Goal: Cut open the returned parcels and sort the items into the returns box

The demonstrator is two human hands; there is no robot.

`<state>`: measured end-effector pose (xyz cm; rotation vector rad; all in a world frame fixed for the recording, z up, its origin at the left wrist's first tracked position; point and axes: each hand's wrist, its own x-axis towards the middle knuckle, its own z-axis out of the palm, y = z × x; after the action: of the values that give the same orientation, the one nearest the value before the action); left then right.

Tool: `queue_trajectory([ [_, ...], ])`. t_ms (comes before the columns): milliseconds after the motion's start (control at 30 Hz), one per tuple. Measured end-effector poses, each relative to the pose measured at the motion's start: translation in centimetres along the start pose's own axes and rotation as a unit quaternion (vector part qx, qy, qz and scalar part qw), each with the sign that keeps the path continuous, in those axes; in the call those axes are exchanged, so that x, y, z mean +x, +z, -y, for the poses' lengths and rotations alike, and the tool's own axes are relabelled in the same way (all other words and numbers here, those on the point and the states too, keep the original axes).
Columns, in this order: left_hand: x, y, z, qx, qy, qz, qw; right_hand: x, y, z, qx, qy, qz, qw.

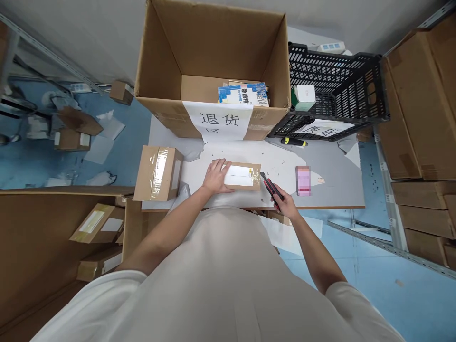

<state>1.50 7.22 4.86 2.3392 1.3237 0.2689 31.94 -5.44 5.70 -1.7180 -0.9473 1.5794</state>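
A small cardboard box (242, 176) with a white label and tape lies on the table in front of me. Across its left end, my left hand (216, 176) grips the box with thumb and fingers. My right hand (284, 202) is closed around a box cutter (270, 188) in black and red. Its tip points at the right end of the small box; whether it touches the cardboard I cannot tell. To the right of that hand lies a pink flat item (303, 181), its face blurred.
A large open carton (160, 114) holding books (244, 94) stands at the back. Beside it is a black crate (374, 90) with a green-white box (304, 97). A black-yellow cutter (294, 142) lies before the crate. A taped box (156, 173) sits left; stacked cartons (423, 104) rise right.
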Motion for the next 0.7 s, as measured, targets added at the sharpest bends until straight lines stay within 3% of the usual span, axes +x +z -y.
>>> queue_trajectory([
  [200,-0.3,-0.1,-0.1,0.018,0.001,0.007,1.000,-1.2,-1.9,0.2,-0.065,0.004,0.069,0.995],
  [400,-0.4,-0.1,-0.2,0.017,-0.005,0.010,1.000,-2.6,-1.6,-0.3,-0.095,-0.010,0.055,0.994],
  [567,-0.3,-0.3,-0.6,0.023,-0.028,0.028,0.999,-4.2,0.5,-2.0,-0.097,-0.030,0.000,0.995],
  [700,-0.1,-0.5,-2.0,0.041,-0.093,0.012,0.995,-5.0,-0.2,-2.3,-0.038,-0.042,-0.113,0.992],
])
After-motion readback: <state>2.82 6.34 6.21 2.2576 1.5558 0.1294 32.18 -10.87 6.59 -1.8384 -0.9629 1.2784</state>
